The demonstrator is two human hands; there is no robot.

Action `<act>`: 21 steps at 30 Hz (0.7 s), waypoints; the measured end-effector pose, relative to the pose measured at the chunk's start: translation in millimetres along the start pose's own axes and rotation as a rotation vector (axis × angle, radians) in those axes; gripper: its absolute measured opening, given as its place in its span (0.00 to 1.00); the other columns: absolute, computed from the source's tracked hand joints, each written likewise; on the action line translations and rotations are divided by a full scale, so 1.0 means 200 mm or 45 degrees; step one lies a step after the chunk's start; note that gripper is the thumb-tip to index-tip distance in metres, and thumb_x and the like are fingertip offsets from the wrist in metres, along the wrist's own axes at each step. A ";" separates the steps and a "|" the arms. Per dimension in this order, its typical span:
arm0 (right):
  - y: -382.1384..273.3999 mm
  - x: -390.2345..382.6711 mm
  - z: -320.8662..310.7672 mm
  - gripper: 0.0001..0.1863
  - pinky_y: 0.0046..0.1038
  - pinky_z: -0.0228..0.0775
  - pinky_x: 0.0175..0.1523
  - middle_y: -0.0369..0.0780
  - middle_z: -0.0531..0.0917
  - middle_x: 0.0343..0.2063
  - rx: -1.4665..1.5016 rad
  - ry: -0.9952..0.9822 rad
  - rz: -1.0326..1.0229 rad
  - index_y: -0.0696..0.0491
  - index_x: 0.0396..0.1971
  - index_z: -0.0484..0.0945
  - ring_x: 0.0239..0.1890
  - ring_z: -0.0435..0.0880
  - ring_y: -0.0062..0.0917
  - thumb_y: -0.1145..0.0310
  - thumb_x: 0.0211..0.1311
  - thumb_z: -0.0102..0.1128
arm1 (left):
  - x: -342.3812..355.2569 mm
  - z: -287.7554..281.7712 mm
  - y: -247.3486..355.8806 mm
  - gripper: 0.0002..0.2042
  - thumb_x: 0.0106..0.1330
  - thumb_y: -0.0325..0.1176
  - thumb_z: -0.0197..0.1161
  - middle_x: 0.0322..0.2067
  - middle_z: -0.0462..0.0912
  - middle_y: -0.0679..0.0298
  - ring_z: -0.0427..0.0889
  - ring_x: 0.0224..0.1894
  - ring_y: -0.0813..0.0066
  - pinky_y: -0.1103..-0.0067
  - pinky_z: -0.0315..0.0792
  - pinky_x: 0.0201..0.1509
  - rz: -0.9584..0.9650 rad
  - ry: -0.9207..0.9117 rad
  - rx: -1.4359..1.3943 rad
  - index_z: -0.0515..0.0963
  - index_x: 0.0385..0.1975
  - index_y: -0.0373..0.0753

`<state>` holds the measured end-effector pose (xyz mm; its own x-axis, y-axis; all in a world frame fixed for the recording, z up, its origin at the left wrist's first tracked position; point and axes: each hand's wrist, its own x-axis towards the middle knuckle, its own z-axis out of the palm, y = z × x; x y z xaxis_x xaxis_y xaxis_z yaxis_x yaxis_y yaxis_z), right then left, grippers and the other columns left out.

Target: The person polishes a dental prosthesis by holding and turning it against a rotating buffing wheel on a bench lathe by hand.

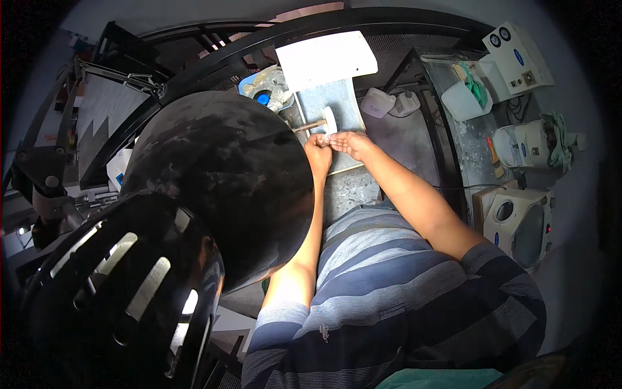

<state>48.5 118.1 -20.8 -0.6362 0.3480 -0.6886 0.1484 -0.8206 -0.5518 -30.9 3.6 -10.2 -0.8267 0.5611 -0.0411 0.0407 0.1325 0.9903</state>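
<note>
Right now both hands meet at the white buffing wheel (330,120), which sits on a spindle (309,126) whose long axis runs left to right, sticking out from the dark motor housing (223,181). The left hand (317,152) is curled shut just below the wheel, and the right hand (348,141) pinches a small pale piece (326,139) against the wheel's lower edge. Both hands are about equally near, with the wheel just above their fingertips; what the left hand grips cannot be told.
</note>
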 end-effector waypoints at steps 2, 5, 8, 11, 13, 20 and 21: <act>0.00 -0.01 0.01 0.08 0.27 0.79 0.43 0.40 0.83 0.31 0.008 0.022 0.001 0.61 0.34 0.79 0.33 0.83 0.25 0.73 0.58 0.60 | 0.00 0.01 0.01 0.02 0.56 0.18 0.59 0.24 0.81 0.65 0.76 0.24 0.83 0.84 0.70 0.29 -0.049 -0.049 -0.025 0.77 0.28 0.30; -0.02 -0.03 0.00 0.08 0.25 0.79 0.41 0.39 0.83 0.30 0.004 0.070 0.022 0.60 0.34 0.80 0.31 0.83 0.24 0.72 0.58 0.60 | -0.02 0.03 0.05 0.02 0.57 0.19 0.58 0.24 0.81 0.64 0.78 0.24 0.81 0.84 0.71 0.28 -0.117 -0.030 -0.001 0.77 0.29 0.29; -0.03 -0.05 0.03 0.08 0.24 0.79 0.39 0.39 0.83 0.29 -0.088 0.057 0.002 0.60 0.33 0.80 0.31 0.83 0.23 0.72 0.58 0.60 | -0.03 0.01 0.07 0.03 0.58 0.19 0.57 0.23 0.81 0.63 0.77 0.22 0.80 0.83 0.71 0.26 -0.271 -0.034 -0.283 0.77 0.29 0.29; -0.03 -0.05 0.00 0.08 0.23 0.80 0.38 0.39 0.83 0.28 -0.098 0.034 -0.052 0.60 0.33 0.81 0.30 0.83 0.23 0.71 0.58 0.59 | -0.04 0.01 0.08 0.03 0.59 0.19 0.56 0.22 0.80 0.62 0.76 0.20 0.79 0.83 0.70 0.23 -0.378 -0.067 -0.378 0.77 0.29 0.29; -0.04 -0.03 -0.01 0.08 0.23 0.80 0.38 0.39 0.83 0.28 -0.121 0.060 -0.035 0.61 0.33 0.80 0.29 0.83 0.23 0.71 0.59 0.58 | -0.01 0.03 0.09 0.03 0.59 0.19 0.56 0.22 0.80 0.62 0.76 0.19 0.80 0.83 0.70 0.22 -0.389 -0.075 -0.371 0.77 0.28 0.29; -0.04 -0.07 0.05 0.08 0.22 0.78 0.40 0.39 0.83 0.30 -0.143 0.016 -0.008 0.59 0.34 0.80 0.31 0.83 0.22 0.71 0.58 0.60 | 0.00 -0.02 0.03 0.02 0.59 0.19 0.56 0.22 0.80 0.64 0.75 0.20 0.82 0.85 0.68 0.23 -0.350 -0.082 -0.433 0.77 0.28 0.31; -0.03 -0.07 0.05 0.07 0.22 0.78 0.41 0.38 0.83 0.29 -0.134 -0.006 -0.024 0.59 0.34 0.80 0.30 0.83 0.22 0.71 0.58 0.60 | 0.00 -0.03 0.02 0.03 0.59 0.18 0.57 0.22 0.80 0.65 0.75 0.21 0.83 0.85 0.68 0.25 -0.282 -0.088 -0.396 0.77 0.28 0.32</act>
<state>48.8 113.9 -2.4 -0.6429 0.3606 -0.6757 0.2151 -0.7617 -0.6112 -34.1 -0.4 -5.8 -0.7562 0.6018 -0.2569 -0.3155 0.0087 0.9489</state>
